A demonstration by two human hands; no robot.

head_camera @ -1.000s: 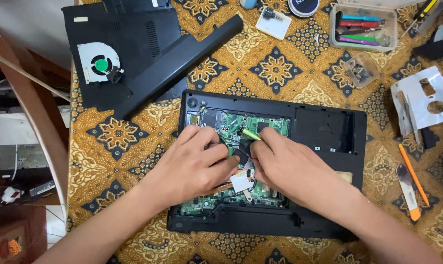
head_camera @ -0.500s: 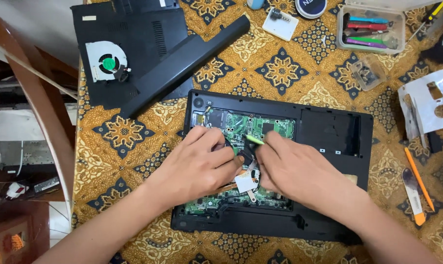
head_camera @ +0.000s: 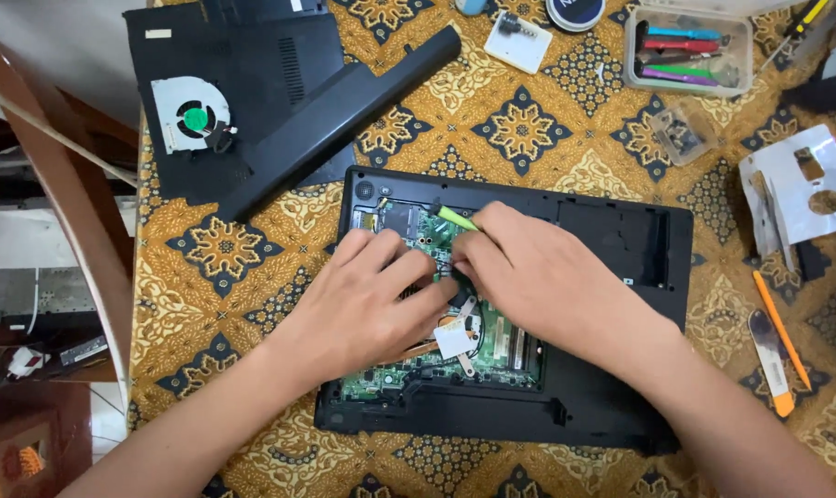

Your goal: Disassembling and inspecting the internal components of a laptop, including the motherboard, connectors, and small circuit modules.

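fingers of the right hand [head_camera: 538, 277] are pinched around a slim yellow-green tool [head_camera: 457, 218], whose dark tip points up and left over the green circuit board [head_camera: 418, 240]; fingers of the left hand [head_camera: 381, 295] lie curled and pressed flat on the board just beside it, their tips meeting the right fingertips near the middle of the board. whether the left fingers actually pinch anything is hidden under the knuckles, so i cannot tell.

the board sits inside the opened black laptop base [head_camera: 621, 240], at its left half, seated in the shell. it looks thin, stiff and fragile, crowded with small parts, thin black wires and a pale metal plate [head_camera: 457, 339] below the hands; best touched by its edges or bare patches, lightly, not on the chips or the wires, which look soft and easy to snag. the tool seems light and rigid, likely slippery if held only at the tip, so a grip near its middle suits it.

outward, the base rests on a gold-and-black patterned cloth [head_camera: 529, 129]. up and left lie a black cover panel [head_camera: 252, 101] with a round cooling fan [head_camera: 194, 118] on it. up and right stands a clear box of coloured tools [head_camera: 684, 51], and at the right edge an orange pry tool [head_camera: 780, 332] and a silver metal bracket [head_camera: 806, 189].
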